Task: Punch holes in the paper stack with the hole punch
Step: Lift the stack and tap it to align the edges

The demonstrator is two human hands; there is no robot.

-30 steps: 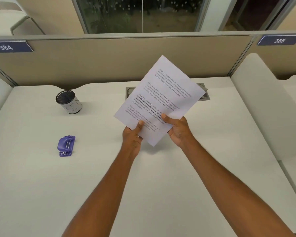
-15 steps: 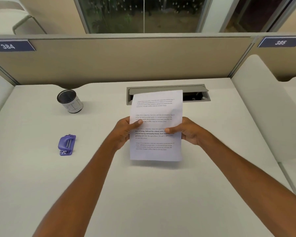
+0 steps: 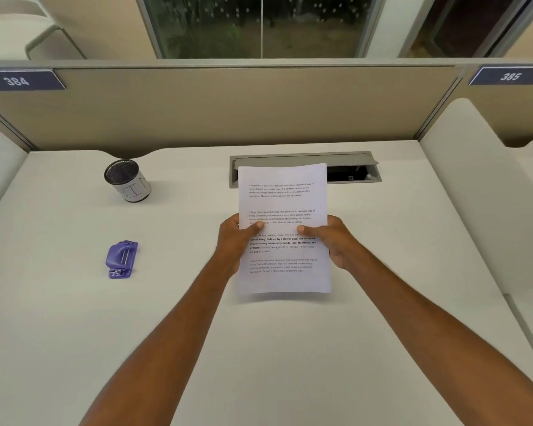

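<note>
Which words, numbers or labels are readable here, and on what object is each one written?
"384": dark plate on the partition, left.
"385": dark plate on the partition, right.
"Village life is a peaceful, close-knit...": paper stack held by left hand and right hand; the rest is mostly too small.
Handwritten marks on the cup: unclear.

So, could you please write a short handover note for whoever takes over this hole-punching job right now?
Left hand: grips the left edge of the paper stack, thumb on the front.
Right hand: grips the right edge likewise.
The stack is held upright over the desk, printed side facing the camera.
The purple hole punch lies untouched on the desk, to the left, near the mesh cup.
Done: stack picked up.
Left: bring stack and punch together, then punch.
</note>
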